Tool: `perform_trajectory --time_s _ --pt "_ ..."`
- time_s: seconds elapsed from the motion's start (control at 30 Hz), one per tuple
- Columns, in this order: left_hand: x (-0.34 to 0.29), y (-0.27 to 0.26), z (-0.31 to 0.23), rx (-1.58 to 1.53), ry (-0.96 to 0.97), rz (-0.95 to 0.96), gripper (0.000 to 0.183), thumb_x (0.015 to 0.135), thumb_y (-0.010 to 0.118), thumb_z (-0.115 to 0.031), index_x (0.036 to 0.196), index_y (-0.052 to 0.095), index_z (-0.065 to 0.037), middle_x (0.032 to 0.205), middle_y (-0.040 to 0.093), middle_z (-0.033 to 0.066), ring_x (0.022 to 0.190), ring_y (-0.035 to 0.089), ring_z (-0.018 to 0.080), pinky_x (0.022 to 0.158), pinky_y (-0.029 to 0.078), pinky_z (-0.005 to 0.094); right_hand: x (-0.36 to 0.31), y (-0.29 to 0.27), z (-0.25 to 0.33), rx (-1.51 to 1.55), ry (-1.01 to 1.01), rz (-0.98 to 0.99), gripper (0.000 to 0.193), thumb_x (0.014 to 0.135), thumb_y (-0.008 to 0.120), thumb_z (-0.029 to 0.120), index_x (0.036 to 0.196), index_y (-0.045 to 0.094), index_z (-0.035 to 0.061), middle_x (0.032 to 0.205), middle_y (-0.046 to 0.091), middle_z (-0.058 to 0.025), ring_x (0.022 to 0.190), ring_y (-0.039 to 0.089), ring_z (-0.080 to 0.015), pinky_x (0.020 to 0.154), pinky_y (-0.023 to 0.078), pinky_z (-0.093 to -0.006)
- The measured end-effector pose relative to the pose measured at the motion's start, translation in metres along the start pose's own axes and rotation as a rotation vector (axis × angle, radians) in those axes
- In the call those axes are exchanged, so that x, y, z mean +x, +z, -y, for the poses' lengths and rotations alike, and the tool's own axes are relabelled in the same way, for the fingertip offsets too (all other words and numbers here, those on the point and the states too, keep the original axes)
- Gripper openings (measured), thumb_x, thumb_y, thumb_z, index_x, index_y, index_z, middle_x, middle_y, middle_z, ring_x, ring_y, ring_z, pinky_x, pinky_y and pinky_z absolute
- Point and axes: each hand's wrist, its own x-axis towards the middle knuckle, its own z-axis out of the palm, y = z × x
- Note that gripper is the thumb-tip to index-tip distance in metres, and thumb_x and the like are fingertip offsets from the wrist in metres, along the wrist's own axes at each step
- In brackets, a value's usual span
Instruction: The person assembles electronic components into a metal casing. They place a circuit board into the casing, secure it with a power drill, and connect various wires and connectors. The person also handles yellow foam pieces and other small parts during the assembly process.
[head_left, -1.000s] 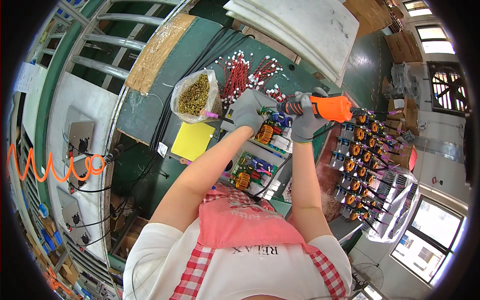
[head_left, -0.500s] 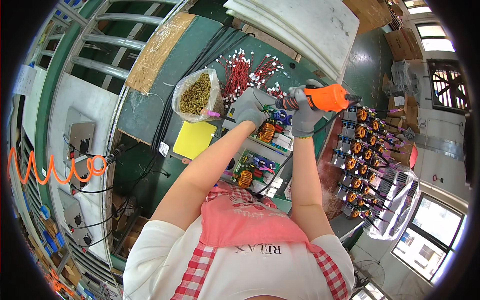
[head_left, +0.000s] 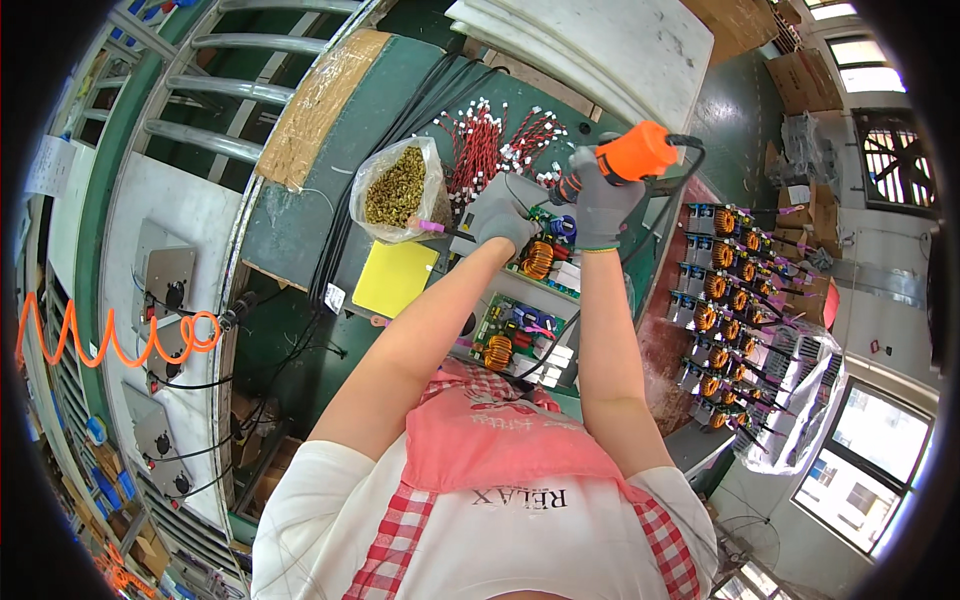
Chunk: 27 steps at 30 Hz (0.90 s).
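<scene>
My right hand (head_left: 606, 208), in a grey glove, grips an orange electric screwdriver (head_left: 638, 152) with a black front end. The tool is tilted, its tip low over the far edge of a green circuit board (head_left: 556, 252), and the tip itself is hard to see. That board carries a copper-wound coil (head_left: 537, 261) and blue parts, and sits in a metal housing. At its far left corner rests my gloved left hand (head_left: 507, 232), fingers drawn together; what they pinch, if anything, is hidden. A second circuit board (head_left: 512, 332) lies nearer my apron.
Left of the boards stand a plastic bag of small brass-coloured screws (head_left: 396, 192) and a yellow pad (head_left: 396, 278). Red wire leads with white connectors (head_left: 476, 150) lie beyond. Several finished-looking boards (head_left: 715, 290) stand in rows at right. White slabs (head_left: 600, 60) are stacked at the far side.
The screwdriver's rear end has swung away from me and slightly left, and my right hand has turned with it. My left hand stays by the board's corner. The whole view has shifted slightly.
</scene>
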Motion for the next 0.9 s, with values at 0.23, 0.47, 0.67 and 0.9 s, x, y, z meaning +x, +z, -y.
perform_trajectory --time_s 0.23,0.47,0.67,0.9 --pt "0.003 -0.002 0.008 -0.067 0.038 0.026 0.04 0.071 0.075 -0.041 0.096 0.071 -0.01 0.087 0.07 0.0102 0.08 0.066 0.0235 0.074 0.05 0.0366 -0.004 0.015 -0.004 -0.038 0.005 0.039 0.029 0.071 0.067 -0.002 0.098 0.055 0.0003 0.071 0.059 -0.0034 0.055 0.055 -0.0083 0.048 0.044 -0.0228" --pt "-0.011 -0.003 0.009 -0.008 0.167 -0.075 0.042 0.072 0.072 -0.041 0.096 0.07 -0.007 0.097 0.066 0.0116 0.089 0.063 0.0278 0.079 0.048 0.0382 -0.016 0.0 0.001 0.021 -0.077 0.012 0.039 0.073 0.065 -0.007 0.109 0.054 -0.0025 0.077 0.061 -0.0057 0.066 0.06 -0.0113 0.061 0.049 -0.025" --pt "-0.011 0.003 0.017 -0.032 0.297 -0.159 0.039 0.07 0.072 -0.039 0.089 0.07 -0.006 0.093 0.065 0.0112 0.087 0.062 0.0277 0.078 0.048 0.0379 -0.023 -0.011 0.002 0.098 -0.098 -0.018 0.038 0.072 0.067 -0.001 0.108 0.054 -0.001 0.08 0.061 -0.0049 0.064 0.058 -0.0094 0.06 0.048 -0.0225" --pt "-0.008 0.003 0.015 0.064 0.274 -0.139 0.043 0.072 0.07 -0.048 0.098 0.072 -0.014 0.098 0.067 0.0081 0.091 0.063 0.0254 0.079 0.049 0.0372 -0.022 -0.002 0.012 0.012 -0.065 -0.072 0.037 0.072 0.066 -0.001 0.107 0.054 0.001 0.079 0.06 -0.0032 0.063 0.057 -0.0089 0.058 0.047 -0.023"
